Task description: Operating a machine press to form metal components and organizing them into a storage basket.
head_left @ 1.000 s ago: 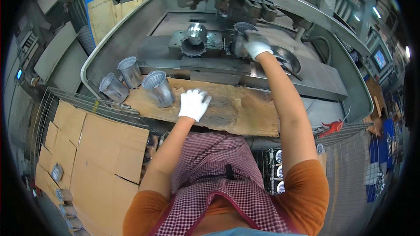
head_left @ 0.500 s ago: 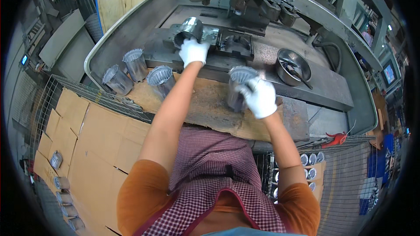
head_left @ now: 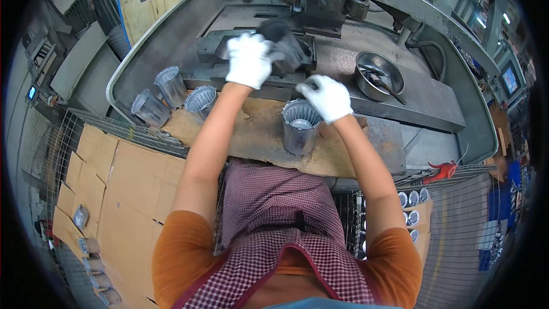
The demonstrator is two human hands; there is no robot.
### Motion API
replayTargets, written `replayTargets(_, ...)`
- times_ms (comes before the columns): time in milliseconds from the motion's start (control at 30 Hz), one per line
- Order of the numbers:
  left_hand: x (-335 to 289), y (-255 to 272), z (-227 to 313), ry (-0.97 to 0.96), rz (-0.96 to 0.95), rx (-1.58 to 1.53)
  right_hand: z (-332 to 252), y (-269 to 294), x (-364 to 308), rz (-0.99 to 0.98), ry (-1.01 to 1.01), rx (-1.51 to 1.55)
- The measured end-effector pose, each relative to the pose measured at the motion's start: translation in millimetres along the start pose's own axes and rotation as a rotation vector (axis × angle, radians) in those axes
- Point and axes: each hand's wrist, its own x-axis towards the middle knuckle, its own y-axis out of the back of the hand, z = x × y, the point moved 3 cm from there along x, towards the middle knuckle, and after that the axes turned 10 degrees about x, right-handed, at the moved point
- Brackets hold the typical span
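Observation:
My left hand [head_left: 249, 62], in a white glove, is over the machine bed, closed on a metal cylinder [head_left: 289, 54] that is smeared by motion and shows a dark end. My right hand [head_left: 327, 98], also gloved, hovers just above and right of a ribbed metal cup [head_left: 301, 131] standing on the wooden board. Its fingers are slightly curled and apart, with nothing seen between them. Left of my left forearm stands another ribbed cup [head_left: 201, 103], partly hidden by it. Two more, a cup [head_left: 171, 86] and a leaning cup [head_left: 151, 109], sit at the board's left end.
A steel bowl [head_left: 380, 77] with dark tools rests on the machine ledge at right. The wooden board [head_left: 257, 131] spans the front of the machine. Cardboard [head_left: 134, 189] covers a wire cage at left. Red-handled pliers [head_left: 440, 173] hang at the right cage's edge.
The metal cylinder in my left hand has moved right and turned over the fixture. My right hand has let go of the ribbed cup and lifted; the cup stands on the board.

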Motion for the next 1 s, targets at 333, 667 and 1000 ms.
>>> replayTargets(333,29.1,-15.1,26.3,-0.041,-0.081,-0.066,10.8,-15.5,84.7,-0.067,-0.153,-0.053)
replayTargets(667,-44.2,45.5,-106.7,0.353,-0.646,-0.084,14.2,-37.8,99.9,-0.098,-0.166,-0.230)
replayTargets(1000,-124.1,0.7,-121.1,0.227,-0.951,-0.104,10.3,-10.9,65.2,0.033,-0.133,-0.121)
